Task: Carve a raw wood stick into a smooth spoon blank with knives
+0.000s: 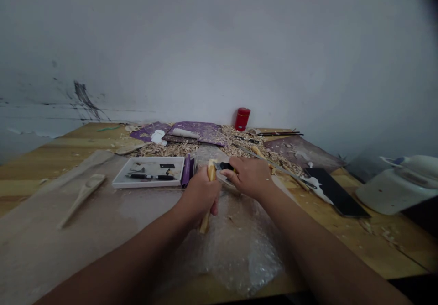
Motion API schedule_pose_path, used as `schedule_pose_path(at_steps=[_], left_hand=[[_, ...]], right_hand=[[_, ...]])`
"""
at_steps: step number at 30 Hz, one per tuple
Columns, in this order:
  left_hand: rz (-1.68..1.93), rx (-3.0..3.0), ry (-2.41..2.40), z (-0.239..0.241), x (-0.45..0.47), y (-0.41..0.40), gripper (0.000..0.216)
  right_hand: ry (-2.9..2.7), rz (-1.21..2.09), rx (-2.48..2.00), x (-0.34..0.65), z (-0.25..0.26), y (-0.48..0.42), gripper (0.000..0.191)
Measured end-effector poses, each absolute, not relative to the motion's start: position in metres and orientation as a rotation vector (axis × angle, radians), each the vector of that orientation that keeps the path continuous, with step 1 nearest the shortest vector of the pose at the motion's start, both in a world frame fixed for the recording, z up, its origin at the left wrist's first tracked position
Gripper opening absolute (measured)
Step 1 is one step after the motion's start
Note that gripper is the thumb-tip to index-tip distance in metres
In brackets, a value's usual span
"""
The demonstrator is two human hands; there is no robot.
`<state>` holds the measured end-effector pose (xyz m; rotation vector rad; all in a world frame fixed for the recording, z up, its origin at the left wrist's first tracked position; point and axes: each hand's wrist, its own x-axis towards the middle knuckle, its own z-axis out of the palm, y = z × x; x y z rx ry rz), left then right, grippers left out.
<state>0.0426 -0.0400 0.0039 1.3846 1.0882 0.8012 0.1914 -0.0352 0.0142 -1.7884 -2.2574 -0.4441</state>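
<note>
My left hand is wrapped round a pale wooden stick, tilted, its lower end poking out below the fist and its top above. Close beside it, my right hand grips a knife with a black handle. The knife's front end meets the upper part of the wood; the blade itself is too small to make out clearly. Under both hands lies crinkled clear plastic wrap. To the left, a carved wooden spoon rests on the translucent sheet.
A white tray holds a pen-like tool and small black pieces. Wood shavings and purple sheets lie behind, near a red canister. At right are a black flat slab and a white pot.
</note>
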Motion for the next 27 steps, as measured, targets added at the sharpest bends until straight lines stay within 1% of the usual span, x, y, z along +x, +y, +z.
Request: schedule_pose_path(at_steps=[2,4,6,7,11,14,20,27], left_hand=[[0.767,1.288,0.96,0.008,0.043,-0.047,0.012],[0.691,1.196,0.836,0.011,0.043,-0.054,0.013],[0.663,1.142,0.779,0.013,0.042,-0.057,0.015],[0.675,1.136,0.775,0.013,0.041,-0.057,0.014],[0.735,1.163,0.765,0.01,0.039,-0.048,0.01],[0.74,1.184,0.763,0.006,0.038,-0.042,0.01],[0.79,1.353,0.9,-0.003,0.039,-0.036,0.015],[0.836,1.548,1.02,-0.006,0.041,-0.032,0.012]], right_hand=[[-2.134,-0.429,-1.933,0.203,0.018,-0.032,0.057],[-1.85,-0.445,-2.153,0.221,0.022,-0.028,0.057],[-1.605,-0.552,-2.172,0.236,0.025,-0.025,0.056],[-1.593,-0.541,-2.122,0.239,0.024,-0.025,0.056],[-1.923,-0.406,-1.844,0.222,0.015,-0.029,0.05],[-2.08,-0.356,-1.707,0.202,0.009,-0.034,0.048],[-2.188,-0.363,-1.593,0.199,0.009,-0.038,0.048],[-2.241,-0.386,-1.576,0.198,0.013,-0.041,0.049]])
